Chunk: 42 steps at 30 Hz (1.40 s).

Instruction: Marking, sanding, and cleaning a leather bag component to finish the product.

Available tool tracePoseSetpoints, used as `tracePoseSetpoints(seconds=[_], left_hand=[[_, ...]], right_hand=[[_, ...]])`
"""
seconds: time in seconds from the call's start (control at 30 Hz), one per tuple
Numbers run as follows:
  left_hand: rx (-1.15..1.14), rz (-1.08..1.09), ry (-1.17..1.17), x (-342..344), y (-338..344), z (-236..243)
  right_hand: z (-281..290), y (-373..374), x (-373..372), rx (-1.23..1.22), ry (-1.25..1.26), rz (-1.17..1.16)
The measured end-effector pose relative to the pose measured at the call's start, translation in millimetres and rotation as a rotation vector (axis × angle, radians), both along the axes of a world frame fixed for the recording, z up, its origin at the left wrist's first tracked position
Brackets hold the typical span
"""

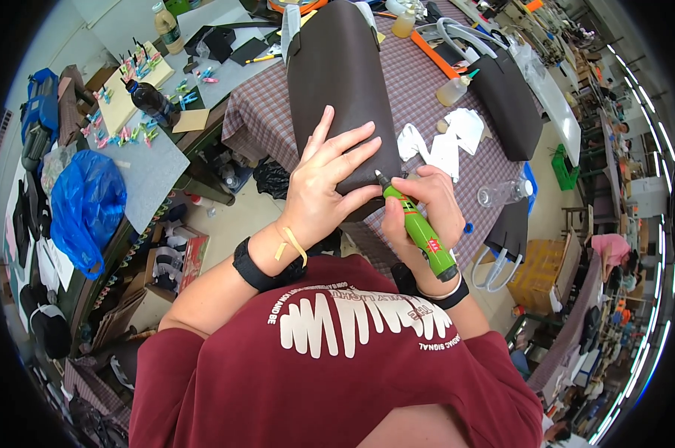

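L hand (326, 175), fingers apart, presses brown bag (339, 67) on counter (257, 112), upper ctr of frame; R hand (436, 201) clamped on green pen (427, 237), tip by bag's lower R edge.

It's a workshop I've got on my feed, for bags or leather-like goods by the look of it. At the checked table (266, 112), my reference, a smooth dark brown piece (345, 60) lies on the cloth, and a dark panel (505, 104) with pale loop handles sits on its right side. A nozzle bottle (452, 92) stands on it too! Left of the table I see a grey worktop (158, 173) scattered with coloured clips (132, 136); off to the right, a cardboard box (543, 278), a person in pink (610, 249) and long rows of strip lights (667, 142).
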<state>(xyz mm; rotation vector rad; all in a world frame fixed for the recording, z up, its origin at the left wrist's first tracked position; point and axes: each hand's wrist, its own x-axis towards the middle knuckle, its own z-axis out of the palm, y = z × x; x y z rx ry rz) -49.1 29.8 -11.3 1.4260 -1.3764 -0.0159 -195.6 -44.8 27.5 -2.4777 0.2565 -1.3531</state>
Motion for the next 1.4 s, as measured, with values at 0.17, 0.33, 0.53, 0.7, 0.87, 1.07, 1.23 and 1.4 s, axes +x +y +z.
tracePoseSetpoints(seconds=[0.17, 0.33, 0.53, 0.7, 0.87, 1.07, 1.23, 1.4], left_hand=[[0.004, -0.008, -0.012, 0.4, -0.1, 0.3], [0.011, -0.002, -0.034, 0.9, -0.8, -0.1], [-0.005, -0.006, -0.025, 1.4, -1.8, 0.1], [0.006, -0.009, -0.005, 1.3, -1.5, 1.1], [0.010, -0.010, -0.012, 1.1, -1.5, 0.1], [0.013, -0.012, -0.001, 0.9, -1.3, 0.1], [0.000, -0.010, -0.031, 2.0, -2.5, -0.6], [0.000, -0.011, -0.020, 1.5, -1.8, 0.0]], right_hand=[[1.5, 0.4, -0.6, -0.010, -0.002, 0.006], [0.6, 3.1, 0.9, -0.010, -0.006, 0.047], [-1.1, 1.1, 1.6, -0.016, -0.017, 0.015], [-1.2, -1.5, -0.7, -0.019, -0.012, -0.011], [-1.0, -0.7, -1.6, -0.015, -0.002, 0.004], [-1.0, -2.3, -3.1, -0.016, 0.001, 0.001], [-1.4, 0.8, 0.9, -0.023, -0.017, 0.056], [-0.1, 0.5, 1.3, -0.014, 0.006, 0.019]])
